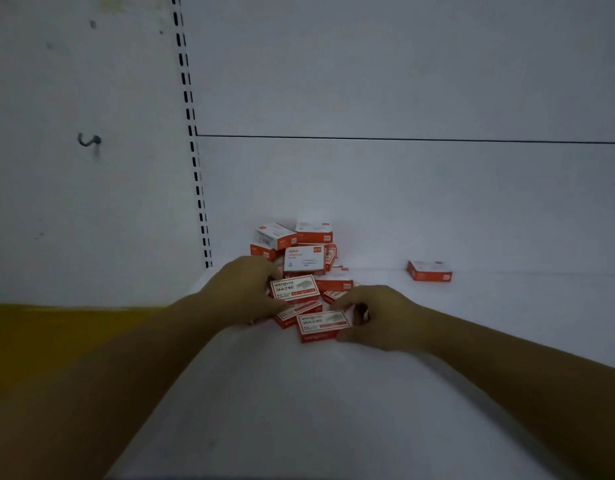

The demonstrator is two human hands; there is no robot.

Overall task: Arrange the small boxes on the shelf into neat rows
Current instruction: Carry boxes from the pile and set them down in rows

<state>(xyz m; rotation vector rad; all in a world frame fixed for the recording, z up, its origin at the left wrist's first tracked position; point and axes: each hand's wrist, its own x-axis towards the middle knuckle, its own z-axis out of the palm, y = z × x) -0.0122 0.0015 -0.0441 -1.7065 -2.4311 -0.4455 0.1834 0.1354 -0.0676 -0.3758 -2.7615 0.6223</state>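
The small boxes lie in a loose pile point(304, 258) at the back left of the white shelf point(299, 410), close to the slotted upright point(195, 168) and against the back panel point(403, 202). A lone box point(429, 270) sits well apart to the right. The left grip point(243, 292) is curled round the left end of the top box point(295, 288), a printed red-and-white carton lying tilted on the heap. The right grip point(379, 315) pinches the right end of the front box point(321, 323), with the thumb on the near edge and the fingers on the far one; that box lies flat at the near edge of the pile. These look like stiff little card cartons, probably dense for their size if they are full, so each should lift as one solid piece without bending. The printed faces are likely smooth and may slide on each other and on the shelf, so a pull on one box could bring its neighbours down. The safest hold appears to be across the short ends or the two long edges, pinching the sides rather than pressing on the lid. Boxes leaning at the back look least stable and are best taken from the top down.
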